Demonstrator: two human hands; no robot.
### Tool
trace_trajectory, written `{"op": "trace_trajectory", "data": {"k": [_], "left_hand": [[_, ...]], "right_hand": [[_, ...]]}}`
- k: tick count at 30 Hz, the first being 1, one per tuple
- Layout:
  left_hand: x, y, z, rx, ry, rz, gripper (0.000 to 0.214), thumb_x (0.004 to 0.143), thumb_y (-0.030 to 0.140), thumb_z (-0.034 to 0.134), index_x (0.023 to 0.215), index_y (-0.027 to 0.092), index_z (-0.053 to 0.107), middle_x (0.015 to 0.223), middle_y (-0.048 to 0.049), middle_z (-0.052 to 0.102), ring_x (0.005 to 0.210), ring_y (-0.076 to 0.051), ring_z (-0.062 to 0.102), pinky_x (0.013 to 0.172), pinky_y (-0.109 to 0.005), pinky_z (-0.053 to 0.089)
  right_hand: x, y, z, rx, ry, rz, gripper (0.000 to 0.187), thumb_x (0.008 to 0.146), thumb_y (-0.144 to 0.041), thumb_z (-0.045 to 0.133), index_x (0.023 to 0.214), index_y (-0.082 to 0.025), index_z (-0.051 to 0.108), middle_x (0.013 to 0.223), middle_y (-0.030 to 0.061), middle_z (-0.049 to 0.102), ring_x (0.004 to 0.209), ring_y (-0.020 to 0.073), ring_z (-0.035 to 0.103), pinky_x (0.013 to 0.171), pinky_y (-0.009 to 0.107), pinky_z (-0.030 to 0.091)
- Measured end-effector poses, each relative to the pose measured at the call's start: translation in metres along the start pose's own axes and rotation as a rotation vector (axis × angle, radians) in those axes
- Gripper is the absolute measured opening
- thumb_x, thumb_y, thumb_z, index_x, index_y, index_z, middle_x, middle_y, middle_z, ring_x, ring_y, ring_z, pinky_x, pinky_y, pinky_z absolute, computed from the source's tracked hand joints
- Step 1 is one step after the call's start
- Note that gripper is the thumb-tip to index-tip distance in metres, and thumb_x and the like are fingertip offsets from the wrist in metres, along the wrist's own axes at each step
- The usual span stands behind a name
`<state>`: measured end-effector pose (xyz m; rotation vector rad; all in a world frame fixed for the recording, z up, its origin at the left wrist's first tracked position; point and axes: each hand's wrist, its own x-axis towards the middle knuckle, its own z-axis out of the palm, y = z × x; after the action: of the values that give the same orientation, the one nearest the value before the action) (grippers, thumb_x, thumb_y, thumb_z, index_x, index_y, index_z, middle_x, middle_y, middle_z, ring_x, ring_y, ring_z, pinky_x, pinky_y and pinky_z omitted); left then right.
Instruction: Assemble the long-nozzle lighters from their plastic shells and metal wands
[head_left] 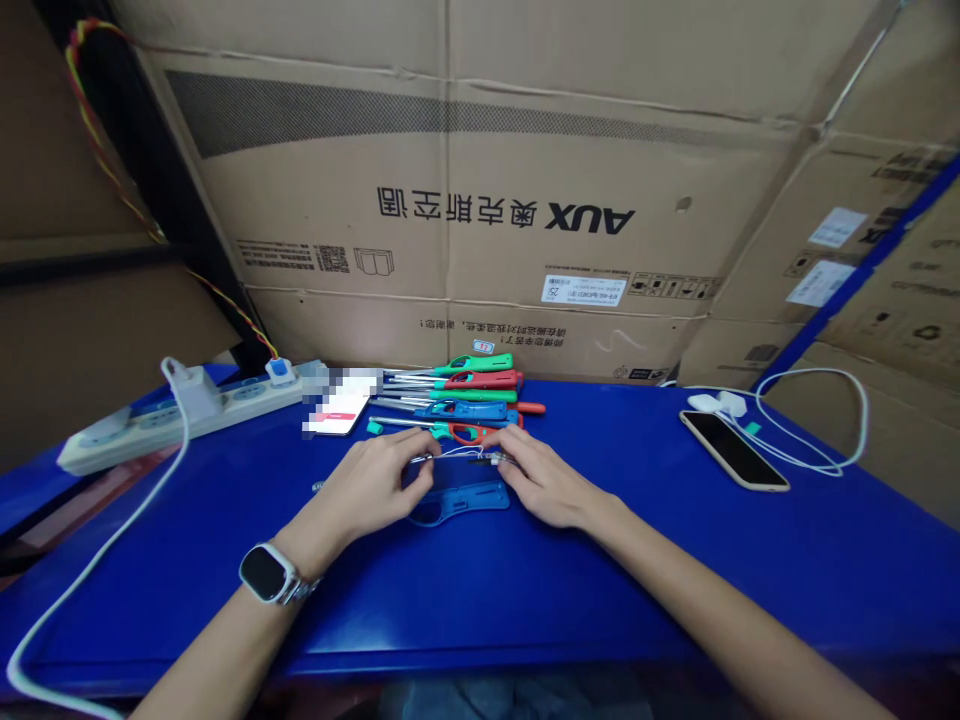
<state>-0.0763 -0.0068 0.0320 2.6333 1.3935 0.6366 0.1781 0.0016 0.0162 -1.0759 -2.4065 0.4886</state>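
Note:
A blue gas-lighter handle shell lies on the blue table between my hands. My left hand rests at its left end, fingers curled and pinching the thin metal tube there. At the shell's right end my right hand pinches a small metal part with thin wires. A watch sits on my left wrist. Just behind lies a row of several long-nosed lighters in green, red and blue.
A white power strip with a cable lies at the left. A phone-sized item sits left of the lighters. At the right, a phone charges on a white cable. Large cardboard boxes wall the table's far edge.

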Motion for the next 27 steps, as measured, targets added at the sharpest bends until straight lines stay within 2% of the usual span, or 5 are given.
{"op": "trace_trajectory", "data": {"k": [5,10,17,23,27], "left_hand": [[0.000,-0.003,0.001,-0.101,-0.057,-0.055,0.015,0.083,0.023,0.051,0.092,0.023,0.063,0.082,0.0016,0.068,0.063,-0.016,0.057,0.059,-0.026,0.038],[0.000,-0.006,0.004,-0.225,-0.065,-0.081,0.018,0.091,0.032,0.048,0.090,0.020,0.063,0.067,0.0025,0.060,0.055,-0.013,0.050,0.054,-0.024,0.034],[0.001,-0.011,0.007,-0.261,-0.069,-0.083,0.020,0.093,0.034,0.047,0.092,0.020,0.062,0.066,0.0026,0.059,0.055,-0.013,0.048,0.052,-0.024,0.033],[0.002,-0.013,0.006,-0.257,-0.082,-0.102,0.020,0.091,0.032,0.048,0.088,0.019,0.063,0.064,0.0022,0.059,0.055,-0.013,0.050,0.052,-0.024,0.033],[0.001,-0.015,0.006,-0.302,-0.105,-0.115,0.016,0.087,0.028,0.050,0.085,0.018,0.062,0.065,0.0021,0.061,0.054,-0.013,0.050,0.052,-0.024,0.034]], "right_hand": [[0.002,0.003,0.005,-0.093,-0.002,-0.015,0.020,0.101,-0.032,0.044,0.114,-0.024,0.056,0.112,0.0065,0.057,0.098,0.0204,0.057,0.089,0.038,0.043],[0.007,0.007,0.009,-0.144,0.035,-0.067,0.019,0.100,-0.028,0.047,0.114,-0.024,0.060,0.111,0.0063,0.061,0.098,0.0197,0.057,0.088,0.037,0.038],[0.012,0.009,0.012,-0.198,0.127,-0.067,0.029,0.096,-0.018,0.050,0.122,-0.025,0.059,0.114,0.0067,0.064,0.105,0.0214,0.057,0.088,0.038,0.035],[0.001,-0.004,0.014,-0.161,0.200,-0.080,0.022,0.080,-0.013,0.057,0.100,-0.021,0.060,0.103,0.0078,0.065,0.097,0.0243,0.056,0.083,0.038,0.039],[0.000,-0.012,0.019,-0.115,0.179,-0.074,0.013,0.080,-0.023,0.067,0.091,-0.021,0.060,0.095,0.0052,0.068,0.094,0.0235,0.057,0.086,0.039,0.038]]}}
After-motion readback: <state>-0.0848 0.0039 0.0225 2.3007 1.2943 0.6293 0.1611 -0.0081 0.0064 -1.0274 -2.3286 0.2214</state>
